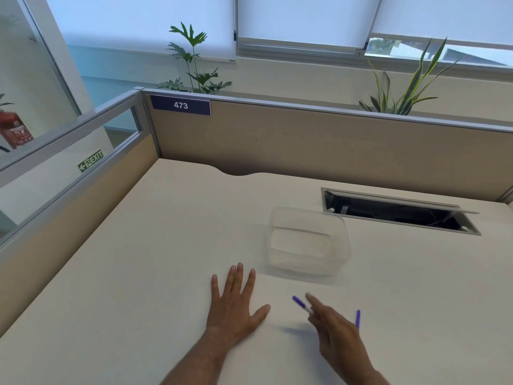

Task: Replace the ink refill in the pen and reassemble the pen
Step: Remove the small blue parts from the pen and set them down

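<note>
While the left hand (236, 304) lies flat and open, the blurred right hand (333, 326) loosely holds the purple pen (301, 304)

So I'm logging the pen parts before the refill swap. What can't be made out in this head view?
- Purple pen piece: motion-blurred, its near end hidden behind the right hand.
- Second purple piece: mostly hidden behind the same hand.
- Right fingers: blurred, so whether they grip anything is unclear.
- Clear container: no contents discernible.
- Left hand: flat on the desk, hiding what's beneath.
</note>
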